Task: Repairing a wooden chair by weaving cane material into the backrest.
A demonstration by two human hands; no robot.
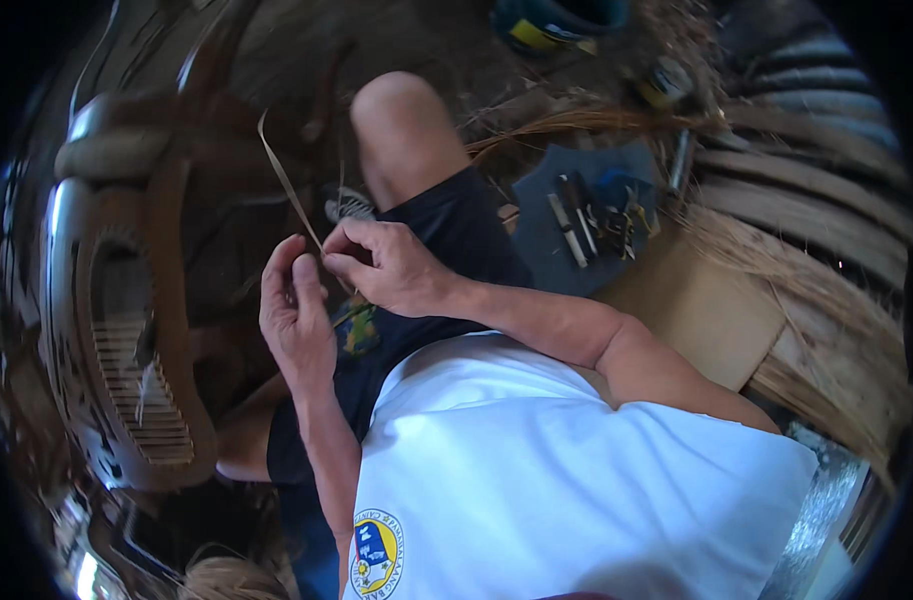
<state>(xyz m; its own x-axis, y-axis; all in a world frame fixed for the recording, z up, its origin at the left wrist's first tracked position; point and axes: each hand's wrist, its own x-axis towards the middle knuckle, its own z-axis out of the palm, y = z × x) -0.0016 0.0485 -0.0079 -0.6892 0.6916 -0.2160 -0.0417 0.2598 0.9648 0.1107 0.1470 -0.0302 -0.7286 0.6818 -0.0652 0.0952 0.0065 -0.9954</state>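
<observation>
Right hand (401,268) is raised above the lap, its thumb and forefinger pinched on a thin, pale strip (291,190). By the left hand (301,315), held just beside it, the fingers are kept bent and the thumb is brought near them; whether the strip is also gripped there cannot be told. From the pinch, the strip is extended up and to the left, its far end bent over slightly.

Well to the left of both hands, a wooden frame (202,445) with curved, polished edges is seen, its long opening partly crossed by rows of pale strands (141,390). Dark shorts (456,230) and a white shirt (576,480) are worn by the person, and one bare knee (401,115) is raised beyond the right hand.

To the right, a blue-grey sheet (536,230) is spread, on which several slender tools (566,230) and a yellow-and-black tool (632,215) are laid. Beside it, a tan board (676,310) is bordered by bundles of dry fibre (796,290). At the top, a dark teal bucket (556,25) is partly shown.
</observation>
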